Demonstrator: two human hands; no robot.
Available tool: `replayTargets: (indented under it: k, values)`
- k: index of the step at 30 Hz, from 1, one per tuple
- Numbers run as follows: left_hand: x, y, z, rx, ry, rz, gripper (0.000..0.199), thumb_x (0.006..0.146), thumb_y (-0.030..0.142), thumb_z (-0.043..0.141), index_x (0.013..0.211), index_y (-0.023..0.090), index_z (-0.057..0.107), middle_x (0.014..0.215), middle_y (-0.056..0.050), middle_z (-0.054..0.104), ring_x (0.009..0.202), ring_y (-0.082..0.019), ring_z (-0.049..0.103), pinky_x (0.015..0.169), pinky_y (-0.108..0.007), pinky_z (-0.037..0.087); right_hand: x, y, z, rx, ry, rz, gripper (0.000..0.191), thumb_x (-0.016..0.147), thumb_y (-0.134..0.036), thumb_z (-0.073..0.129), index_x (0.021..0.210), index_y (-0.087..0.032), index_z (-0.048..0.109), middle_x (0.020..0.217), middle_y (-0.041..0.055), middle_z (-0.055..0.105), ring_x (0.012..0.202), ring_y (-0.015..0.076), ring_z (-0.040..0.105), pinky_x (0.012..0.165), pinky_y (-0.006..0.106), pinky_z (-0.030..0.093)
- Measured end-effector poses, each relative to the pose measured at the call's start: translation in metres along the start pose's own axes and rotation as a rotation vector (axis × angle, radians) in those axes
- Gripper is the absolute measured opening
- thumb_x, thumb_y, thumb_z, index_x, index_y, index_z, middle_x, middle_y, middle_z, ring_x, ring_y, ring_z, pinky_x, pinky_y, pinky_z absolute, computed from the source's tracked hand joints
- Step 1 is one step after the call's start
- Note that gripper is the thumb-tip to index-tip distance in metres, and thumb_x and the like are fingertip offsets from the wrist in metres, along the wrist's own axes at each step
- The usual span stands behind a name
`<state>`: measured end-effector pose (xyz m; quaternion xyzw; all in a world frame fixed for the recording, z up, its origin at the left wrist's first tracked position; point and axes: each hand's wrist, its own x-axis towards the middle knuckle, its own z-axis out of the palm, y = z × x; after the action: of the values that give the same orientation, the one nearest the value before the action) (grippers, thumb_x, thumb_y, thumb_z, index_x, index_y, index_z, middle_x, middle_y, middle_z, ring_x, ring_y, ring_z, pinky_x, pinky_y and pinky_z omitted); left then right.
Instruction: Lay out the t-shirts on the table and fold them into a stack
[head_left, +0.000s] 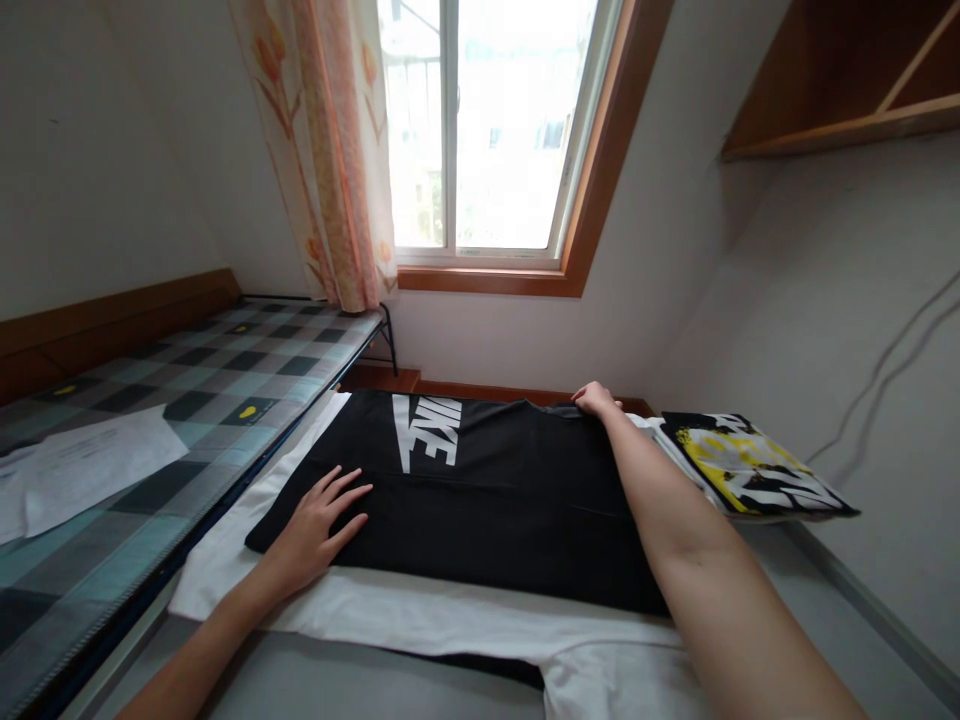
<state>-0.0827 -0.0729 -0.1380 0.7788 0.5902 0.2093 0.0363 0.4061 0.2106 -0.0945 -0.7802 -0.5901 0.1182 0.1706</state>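
Observation:
A black T-shirt with a white printed logo lies spread and partly folded over a white T-shirt. My left hand rests flat on the black cloth near its lower left corner, fingers spread. At the far right, my right hand is closed at the black shirt's far edge, near its collar; its fingertips are partly hidden. The white shirt sticks out along the left and near sides, with one sleeve toward me. A strip of dark cloth shows beneath the white shirt.
A folded black, yellow and white garment lies at the right by the wall. On the left is a bed with a checked mattress and papers on it. A curtain hangs beside the window; a wooden shelf juts out upper right.

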Motion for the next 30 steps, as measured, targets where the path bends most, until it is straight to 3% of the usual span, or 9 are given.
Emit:
replayTargets:
  k: [3, 6, 9, 12, 14, 16, 23, 26, 30]
  values:
    - [0.0, 0.0, 0.0, -0.002, -0.011, -0.008, 0.044, 0.091, 0.048, 0.049, 0.132, 0.033, 0.058, 0.146, -0.003, 0.048, 0.141, -0.03, 0.031, 0.113, -0.054, 0.032, -0.002, -0.01, -0.004, 0.103, 0.091, -0.007, 0.031, 0.075, -0.015, 0.054, 0.096, -0.019, 0.076, 0.106, 0.0144, 0.072, 0.105, 0.0347, 0.063, 0.094, 0.058, 0.043]
    - [0.001, -0.001, 0.0, -0.007, -0.022, -0.004, 0.045, 0.091, 0.049, 0.049, 0.132, 0.032, 0.058, 0.146, -0.004, 0.048, 0.141, -0.03, 0.031, 0.113, -0.054, 0.031, -0.01, -0.02, -0.017, 0.207, 0.172, -0.071, 0.045, 0.082, -0.019, 0.047, 0.123, -0.015, 0.065, 0.116, 0.0139, 0.069, 0.104, 0.0281, 0.064, 0.092, 0.046, 0.048]
    - [0.001, -0.003, -0.001, -0.009, -0.032, 0.002, 0.046, 0.091, 0.049, 0.048, 0.132, 0.032, 0.057, 0.146, -0.004, 0.048, 0.139, -0.03, 0.033, 0.113, -0.053, 0.032, -0.034, -0.02, -0.04, 0.44, 0.173, -0.302, 0.053, 0.084, -0.024, 0.048, 0.135, -0.013, 0.055, 0.118, 0.0118, 0.068, 0.102, 0.0218, 0.064, 0.088, 0.034, 0.05]
    - [0.001, -0.004, -0.003, -0.011, -0.055, 0.005, 0.047, 0.091, 0.05, 0.047, 0.133, 0.031, 0.057, 0.146, -0.005, 0.048, 0.138, -0.03, 0.036, 0.113, -0.052, 0.032, -0.076, -0.006, -0.063, 0.58, -0.089, -0.598, 0.049, 0.079, -0.034, 0.059, 0.123, -0.015, 0.064, 0.108, 0.0085, 0.071, 0.099, 0.0224, 0.064, 0.089, 0.035, 0.049]
    - [0.001, -0.004, -0.003, -0.013, -0.067, 0.004, 0.048, 0.091, 0.051, 0.046, 0.133, 0.03, 0.057, 0.146, -0.006, 0.047, 0.138, -0.03, 0.036, 0.113, -0.052, 0.032, -0.107, 0.009, -0.072, 0.44, -0.356, -0.697, 0.041, 0.075, -0.037, 0.063, 0.111, -0.017, 0.071, 0.099, 0.0059, 0.073, 0.094, 0.0225, 0.065, 0.087, 0.034, 0.05]
    - [0.002, -0.005, -0.003, -0.017, -0.069, 0.003, 0.049, 0.091, 0.051, 0.046, 0.133, 0.028, 0.057, 0.146, -0.006, 0.047, 0.137, -0.03, 0.037, 0.113, -0.052, 0.031, -0.133, 0.026, -0.075, 0.258, -0.495, -0.734, 0.031, 0.075, -0.033, 0.061, 0.1, -0.019, 0.074, 0.093, 0.0037, 0.074, 0.091, 0.0219, 0.066, 0.086, 0.033, 0.05]
    - [0.014, 0.004, -0.003, -0.062, 0.012, -0.035, 0.043, 0.088, 0.053, 0.05, 0.116, 0.026, 0.067, 0.133, -0.007, 0.058, 0.127, -0.029, 0.048, 0.108, -0.05, 0.037, -0.171, 0.074, -0.064, 0.043, -0.292, -0.48, 0.035, 0.081, -0.029, 0.055, 0.11, -0.015, 0.069, 0.086, 0.0075, 0.072, 0.076, 0.0198, 0.066, 0.069, 0.027, 0.05]
    - [0.029, 0.021, -0.006, -0.134, 0.037, -0.036, 0.039, 0.086, 0.052, 0.051, 0.108, 0.026, 0.07, 0.124, -0.007, 0.063, 0.12, -0.028, 0.053, 0.105, -0.048, 0.039, -0.175, 0.083, -0.058, 0.141, -0.27, -0.299, 0.052, 0.082, -0.032, 0.059, 0.131, -0.013, 0.055, 0.089, 0.0096, 0.071, 0.075, 0.0193, 0.066, 0.064, 0.026, 0.051]
    - [0.071, 0.055, 0.0, -0.327, -0.045, 0.018, 0.039, 0.084, 0.049, 0.055, 0.108, 0.022, 0.069, 0.115, -0.008, 0.066, 0.107, -0.026, 0.06, 0.097, -0.042, 0.046, -0.174, 0.077, -0.049, 0.402, -0.241, -0.012, 0.069, 0.086, -0.035, 0.058, 0.148, -0.018, 0.032, 0.114, 0.0159, 0.064, 0.072, 0.0157, 0.066, 0.056, 0.025, 0.053]
